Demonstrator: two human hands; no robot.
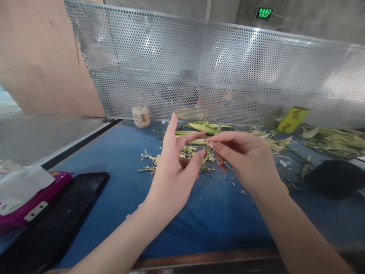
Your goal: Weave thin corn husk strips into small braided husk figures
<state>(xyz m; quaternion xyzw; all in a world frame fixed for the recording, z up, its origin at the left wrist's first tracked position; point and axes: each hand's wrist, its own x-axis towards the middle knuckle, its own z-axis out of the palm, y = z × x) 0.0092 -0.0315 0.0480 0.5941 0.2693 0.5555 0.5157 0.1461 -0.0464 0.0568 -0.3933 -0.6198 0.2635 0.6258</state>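
A thin green strip (pixel 209 153), resembling corn husk, is pinched between the thumb and fingertips of my right hand (pixel 245 156). On its other side, my left hand (pixel 176 163) has one finger raised and a gap between thumb and forefinger. The left thumb tip lies close against the strip; I cannot tell whether it presses on it. Its remaining fingers are partly hidden. Small pale, knotted husk pieces (pixel 149 156) lie on the blue table (pixel 114 201), some behind my hands. Longer green husk leaves (pixel 203 128) are spread out beyond them.
A perforated metal screen (pixel 182 57) closes off the far edge. Near it stand a wrapped roll (pixel 141 117) and a tilted yellow can (pixel 293 119). To the right are a husk heap (pixel 336 140) and a dark round object (pixel 336 179). Leftward are a black tray (pixel 71 209) and a magenta tissue box (pixel 54 190).
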